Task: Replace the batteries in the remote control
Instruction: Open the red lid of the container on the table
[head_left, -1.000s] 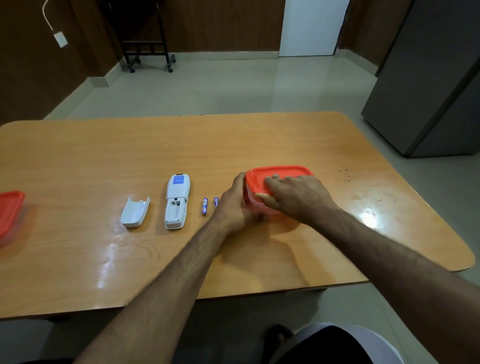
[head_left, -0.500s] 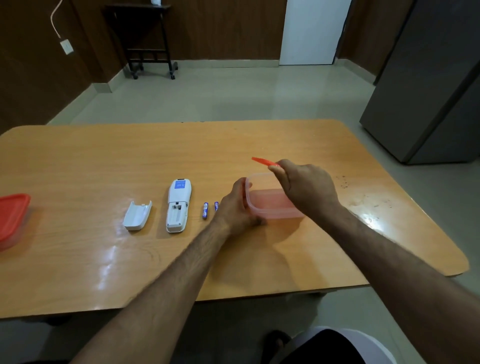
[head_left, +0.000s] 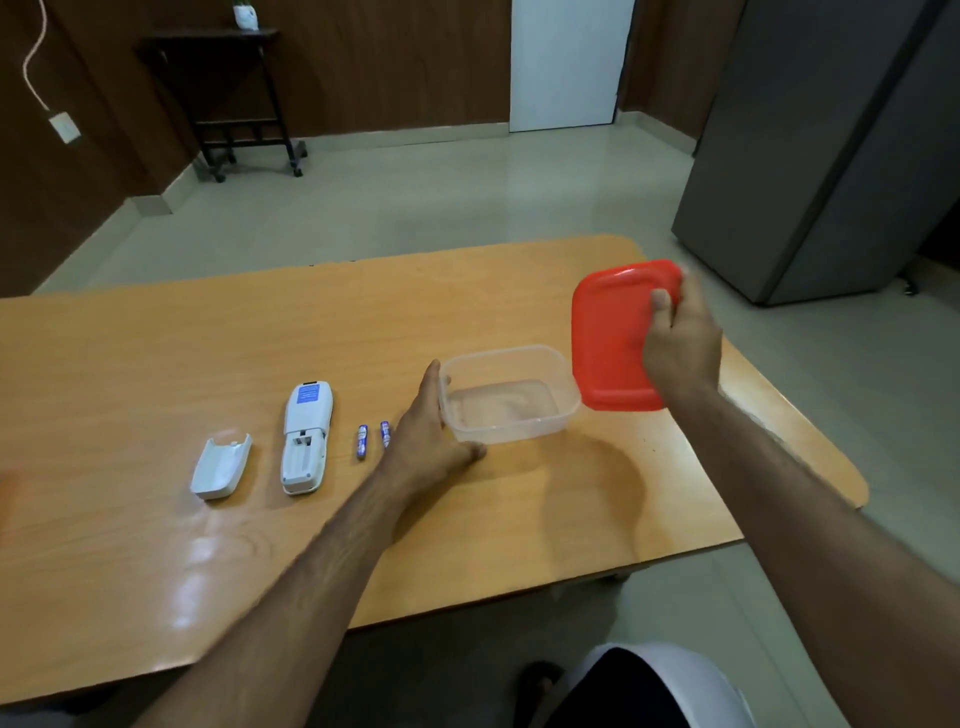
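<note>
Lying left of left hand (head_left: 426, 441), remote (head_left: 305, 436)

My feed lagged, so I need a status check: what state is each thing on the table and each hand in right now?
Remote control: face down, battery bay open and empty.
Battery cover: off, beside the remote.
Two batteries: loose on the table.
Clear container: open, looks empty.
Red lid: off, lifted in the air.
Left hand: steadying the container.
Right hand: gripping the lid.
</note>
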